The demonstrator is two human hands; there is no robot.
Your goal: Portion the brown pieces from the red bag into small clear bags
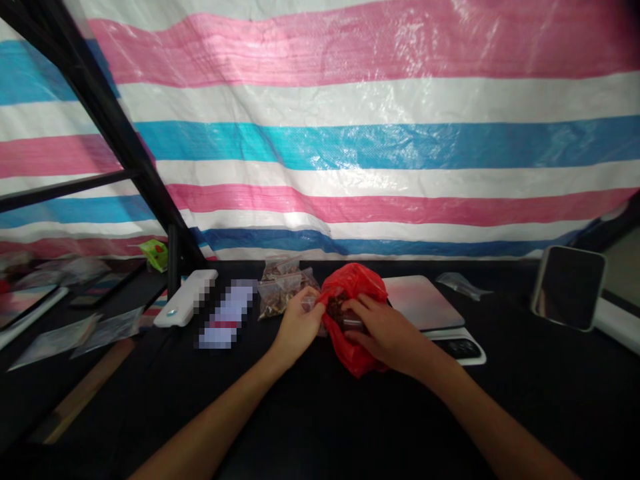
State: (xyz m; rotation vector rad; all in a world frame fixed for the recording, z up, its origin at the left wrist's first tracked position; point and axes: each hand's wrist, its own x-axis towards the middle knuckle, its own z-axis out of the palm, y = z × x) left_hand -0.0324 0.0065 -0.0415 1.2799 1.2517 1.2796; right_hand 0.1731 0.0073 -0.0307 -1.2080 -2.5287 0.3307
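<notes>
A red plastic bag (356, 357) stands open on the black table, with small brown pieces (336, 307) inside its mouth. My left hand (301, 325) is closed at the bag's left rim, pinching a small clear plastic bag (309, 304). My right hand (385, 330) reaches into the red bag's mouth from the right, fingers curled by the brown pieces and a shiny, see-through object (353, 324); its kind is unclear. Just left of my left hand lie filled clear zip bags (274, 298). Behind my right hand is a white kitchen scale (425, 303).
A white device (187, 299) and a blurred-out phone (227, 317) lie left of the bags. An empty-looking clear bag (463, 285) lies past the scale, and a dark-screened device (569, 288) stands far right. Flat clear bags (107, 330) lie at left. Striped sheeting (375, 147) hangs behind.
</notes>
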